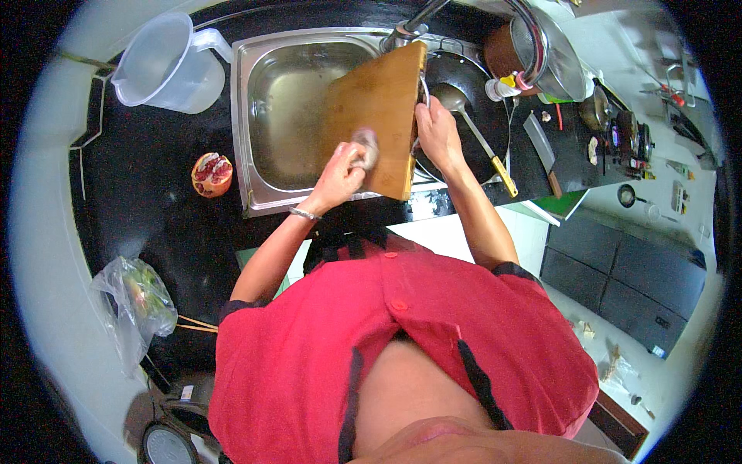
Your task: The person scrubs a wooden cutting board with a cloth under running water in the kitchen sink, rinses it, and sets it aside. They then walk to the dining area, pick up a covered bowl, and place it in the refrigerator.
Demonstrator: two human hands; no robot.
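A wooden cutting board (371, 93) stands tilted over the steel sink (278, 110), leaning across its right side. My right hand (439, 136) grips the metal handle (425, 90) on the board's right edge. In my left hand (342, 177) is a blurred, pale scrubbing pad (365, 148), pressed against or very near the board's face; its exact kind is unclear. Right of the board, a wok (464, 69) sits in the second basin, partly hidden. Across it lies a metal ladle (472, 127) with a yellow handle end.
Left of the sink stand a plastic measuring jug (168, 69) and a cut pomegranate (212, 175). A faucet (406, 35) rises behind the board. On the right counter lies a cleaver (542, 148), beyond a large metal pot (545, 58). A plastic bag of vegetables (139, 296) rests lower left.
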